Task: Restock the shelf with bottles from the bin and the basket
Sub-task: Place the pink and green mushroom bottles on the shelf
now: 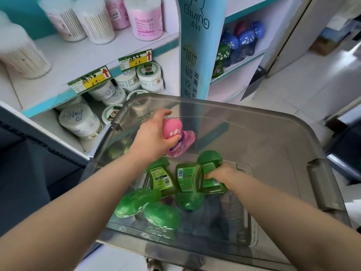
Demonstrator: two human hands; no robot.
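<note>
Overhead, from the head camera: a person reaches both bare arms into a clear, grey-tinted plastic bin [316,173]. The left hand [154,137], fingers curled, holds a pink translucent bottle with a white-spotted cap [175,132] in the air over the bin's far left side. The right hand [220,172] grips a green translucent bottle [209,167], the rightmost of three lying side by side on the bin floor. Other green bottles [139,202] lie toward the near edge. Blue spotted-cap bottles [242,41] stand on the white, teal-edged shelf [247,55] beyond the far right corner.

Pink bottle [180,138] in left grip [154,136]
</note>
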